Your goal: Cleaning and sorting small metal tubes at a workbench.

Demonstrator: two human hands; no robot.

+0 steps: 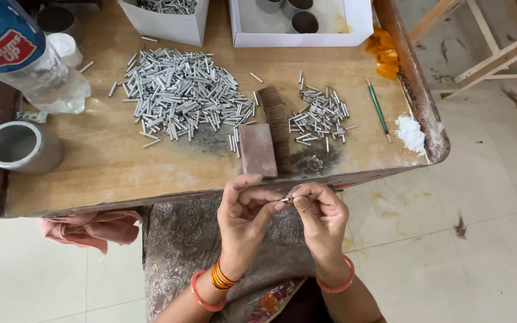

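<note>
Two bare hands are seen from above, held close together just below the near edge of a wooden table [121, 167]. A small metal tube [286, 198] is pinched at its ends between the fingertips of the left hand [243, 212] and the right hand [321, 215], the fingers curled and pressed onto it. On the table beyond, a large pile of similar metal tubes [181, 93] is spread, with a smaller pile [321, 116] to its right. Between them a brush with dark bristles [276, 122] is laid beside a reddish-brown block [257, 149]. A green stick [378, 110], a heap of white powder [411, 133], a metal cup [19, 146] and a plastic bottle [31, 54] are also seen.
</note>
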